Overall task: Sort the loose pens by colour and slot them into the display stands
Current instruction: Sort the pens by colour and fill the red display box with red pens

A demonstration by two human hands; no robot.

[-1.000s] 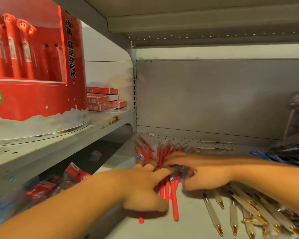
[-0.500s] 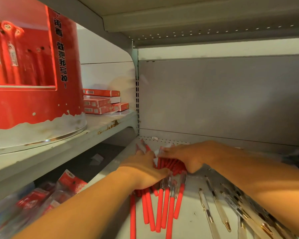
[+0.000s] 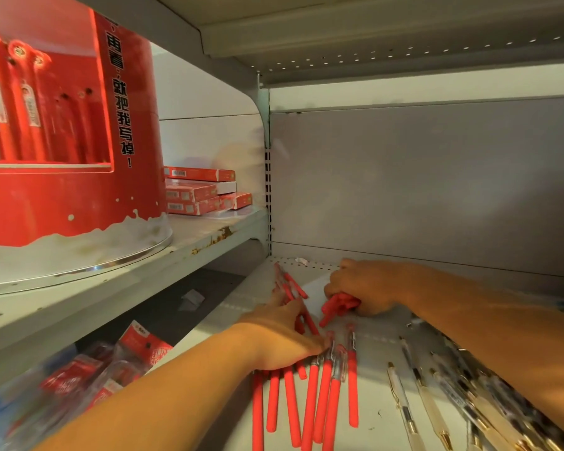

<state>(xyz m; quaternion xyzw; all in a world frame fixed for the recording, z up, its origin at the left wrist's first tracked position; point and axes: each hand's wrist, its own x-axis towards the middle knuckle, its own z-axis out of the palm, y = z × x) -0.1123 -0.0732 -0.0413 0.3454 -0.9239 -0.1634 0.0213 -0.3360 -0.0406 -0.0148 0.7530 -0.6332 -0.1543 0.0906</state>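
Note:
Several loose red pens lie on the white shelf, their barrels pointing toward me. My left hand rests on the upper ends of this pile, fingers stretched forward over a few more red pens. My right hand, farther back, grips a bundle of red pens whose ends stick out to the left. A big red round display stand with red pens in its slots stands on the higher shelf at left.
Clear pens with gold tips lie fanned at the lower right under my right forearm. Flat red boxes are stacked behind the stand. Red packets fill the lower left shelf. A grey back wall closes the bay.
My right hand has pulled back and to the right with a bundle of red pens, away from my left hand. My left hand stays on the remaining pile.

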